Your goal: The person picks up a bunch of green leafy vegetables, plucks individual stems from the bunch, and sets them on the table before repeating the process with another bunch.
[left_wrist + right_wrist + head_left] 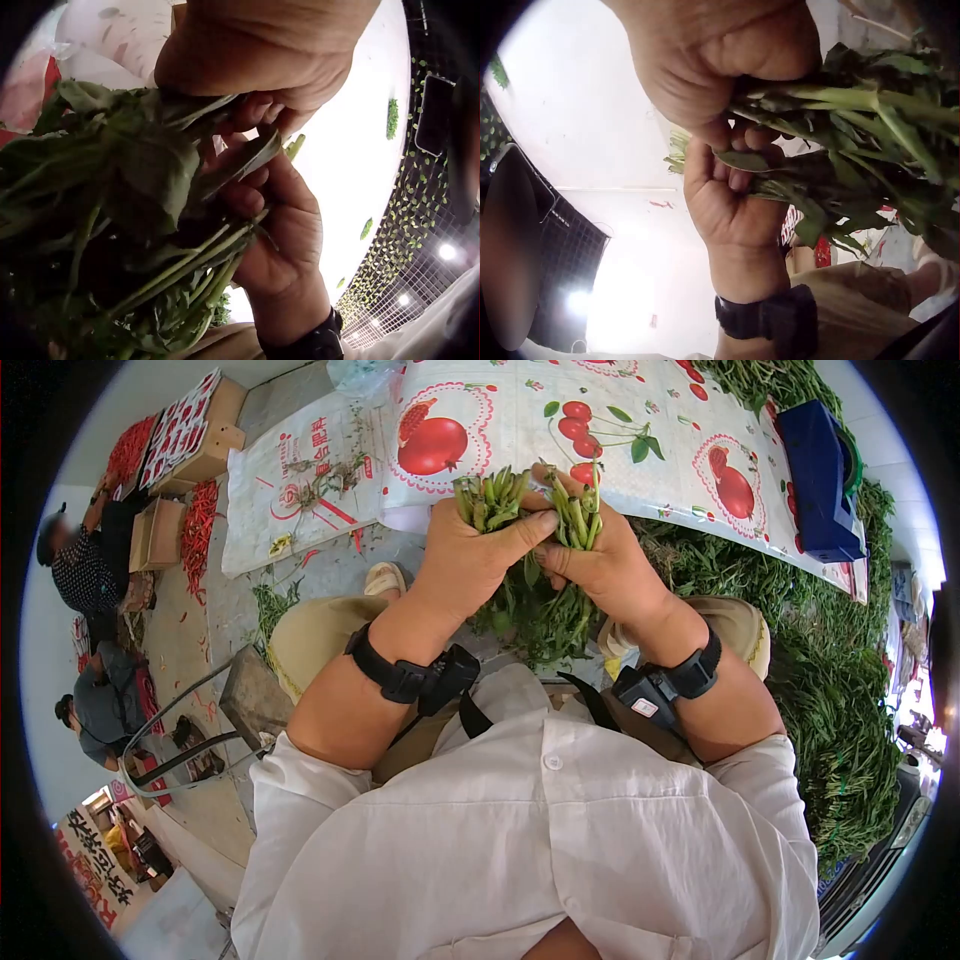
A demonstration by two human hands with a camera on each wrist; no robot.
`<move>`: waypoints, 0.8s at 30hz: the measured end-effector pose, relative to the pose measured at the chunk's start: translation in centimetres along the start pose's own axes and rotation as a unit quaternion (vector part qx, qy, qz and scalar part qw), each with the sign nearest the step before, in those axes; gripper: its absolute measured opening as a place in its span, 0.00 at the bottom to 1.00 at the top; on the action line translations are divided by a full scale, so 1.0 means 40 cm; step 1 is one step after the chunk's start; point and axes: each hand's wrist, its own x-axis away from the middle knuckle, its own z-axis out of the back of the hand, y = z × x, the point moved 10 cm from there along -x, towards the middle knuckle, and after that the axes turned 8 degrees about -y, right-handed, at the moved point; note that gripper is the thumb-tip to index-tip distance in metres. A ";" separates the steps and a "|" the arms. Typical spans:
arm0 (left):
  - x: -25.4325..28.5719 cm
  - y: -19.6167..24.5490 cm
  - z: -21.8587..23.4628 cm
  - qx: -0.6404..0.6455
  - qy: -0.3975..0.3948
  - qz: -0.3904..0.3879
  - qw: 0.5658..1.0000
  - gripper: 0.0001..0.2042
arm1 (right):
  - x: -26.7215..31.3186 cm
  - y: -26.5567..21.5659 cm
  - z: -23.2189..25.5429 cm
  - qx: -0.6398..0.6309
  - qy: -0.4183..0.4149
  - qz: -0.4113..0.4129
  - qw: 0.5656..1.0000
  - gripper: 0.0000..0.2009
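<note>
Both hands up front, above the lap. Left hand (468,555) grips one bunch of greens (492,498), cut stems up; right hand (600,560) grips a 2nd bunch (578,510) just beside it, thumbs touching. Leaves hang down betw. the knees. Fruit-print sheet (640,420) behind, blue crate (818,480) on it, more greens piled (840,700) at right. Red chillies (198,525) and two people at far left. Wrist views show fingers (247,199) curled round stems from below, plus ceiling lights; head view doesn't.

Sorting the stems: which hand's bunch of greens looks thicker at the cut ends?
The bunch in the left hand: its cut stems fan wider than the narrow cluster gripped by the right hand.
</note>
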 end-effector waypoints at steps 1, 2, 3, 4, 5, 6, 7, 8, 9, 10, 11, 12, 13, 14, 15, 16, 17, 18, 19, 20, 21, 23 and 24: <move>0.000 0.000 0.002 0.006 0.000 0.003 1.000 0.08 | -0.002 0.004 -0.001 -0.005 -0.003 0.000 1.000 0.26; -0.001 0.001 0.005 0.012 0.000 0.006 1.000 0.07 | -0.004 0.001 0.000 -0.016 -0.005 0.016 1.000 0.23; -0.001 0.001 0.008 0.018 0.000 0.009 1.000 0.06 | -0.005 -0.001 0.002 -0.027 -0.007 0.031 0.999 0.19; 0.001 -0.002 0.018 0.015 0.011 0.013 1.000 0.07 | -0.005 -0.004 0.004 -0.039 -0.009 0.047 0.998 0.16; 0.004 -0.008 0.029 0.013 0.022 0.016 1.000 0.07 | -0.005 -0.001 0.007 -0.038 -0.011 0.049 0.998 0.15; 0.006 -0.012 0.039 0.010 0.033 0.020 0.999 0.07 | -0.003 0.001 0.012 -0.037 -0.013 0.051 0.998 0.15; 0.006 -0.008 0.046 0.016 0.043 0.012 0.999 0.07 | -0.002 0.002 0.014 -0.036 -0.015 0.053 0.998 0.14; 0.007 -0.004 0.052 0.023 0.052 0.003 0.998 0.07 | -0.002 0.002 0.017 -0.046 -0.006 0.055 0.997 0.13; 0.007 0.000 0.059 0.029 0.062 -0.004 0.998 0.07 | -0.001 0.003 0.019 -0.057 0.002 0.056 0.997 0.12; 0.008 0.004 0.068 0.036 0.073 -0.017 0.997 0.07 | 0.000 0.003 0.022 -0.067 0.010 0.058 0.996 0.11; 0.010 0.007 0.079 0.043 0.084 -0.030 0.995 0.07 | -0.001 0.010 0.020 -0.044 -0.001 0.041 0.998 0.11; 0.011 0.011 0.089 0.050 0.095 -0.042 0.993 0.07 | -0.002 0.020 0.023 -0.021 -0.013 0.024 0.999 0.11; 0.007 0.016 0.096 0.073 0.093 -0.056 0.991 0.07 | -0.002 0.029 0.022 0.002 -0.025 0.007 1.000 0.11; 0.003 0.021 0.105 0.096 0.091 -0.070 0.989 0.08 | -0.002 0.028 0.021 -0.005 -0.025 0.012 1.000 0.11; 0.001 0.025 0.109 0.119 0.090 -0.084 0.985 0.08 | -0.001 0.026 0.019 -0.013 -0.025 0.017 0.999 0.11; 0.000 0.028 0.105 0.122 0.096 -0.077 0.985 0.10 | -0.001 0.025 0.017 -0.021 -0.025 0.022 0.999 0.10; -0.002 0.015 0.096 0.133 0.086 -0.056 0.986 0.10 | 0.000 0.019 0.022 -0.025 -0.004 0.026 0.999 0.08; -0.003 0.001 0.088 0.143 0.077 -0.035 0.986 0.10 | 0.001 0.009 0.025 -0.028 0.016 0.029 0.999 0.06; -0.003 -0.012 0.078 0.154 0.067 -0.014 0.986 0.10 | 0.002 0.002 0.029 -0.032 0.036 0.033 0.998 0.04; -0.003 -0.014 0.067 0.149 0.058 -0.003 0.987 0.10 | 0.002 -0.004 0.026 -0.031 0.035 0.038 0.998 0.04; -0.002 -0.015 0.054 0.144 0.049 0.008 0.988 0.09 | 0.002 -0.008 0.024 -0.029 0.035 0.043 0.998 0.04; -0.002 -0.019 0.040 0.134 0.040 0.019 0.990 0.09 | 0.002 -0.011 0.021 -0.028 0.032 0.053 0.998 0.03; -0.002 -0.020 0.039 0.130 0.041 0.019 0.990 0.09 | 0.002 -0.008 0.019 -0.028 0.029 0.059 0.997 0.03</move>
